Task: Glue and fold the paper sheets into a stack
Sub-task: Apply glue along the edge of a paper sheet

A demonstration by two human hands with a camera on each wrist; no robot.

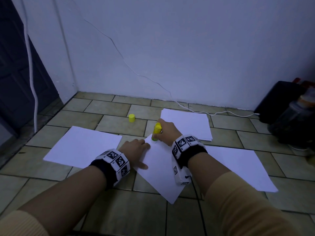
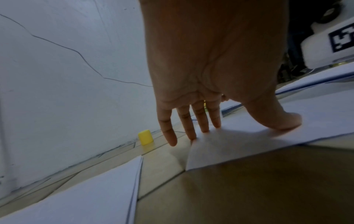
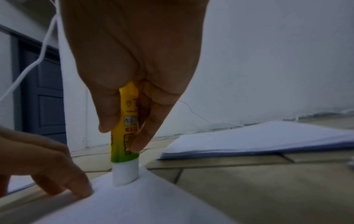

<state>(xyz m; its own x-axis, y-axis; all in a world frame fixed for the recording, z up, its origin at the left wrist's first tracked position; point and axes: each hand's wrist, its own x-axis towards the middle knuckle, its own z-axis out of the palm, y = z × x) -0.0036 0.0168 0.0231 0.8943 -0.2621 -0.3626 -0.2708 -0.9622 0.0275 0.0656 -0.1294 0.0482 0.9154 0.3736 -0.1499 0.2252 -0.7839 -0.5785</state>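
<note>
A white paper sheet lies skewed on the tiled floor, one corner pointing away. The right hand grips a yellow glue stick upright, its white tip pressed on that far corner. The left hand lies flat, fingers straight, pinning the sheet's left edge. The yellow cap (off the stick) stands beyond, between two paper stacks.
</note>
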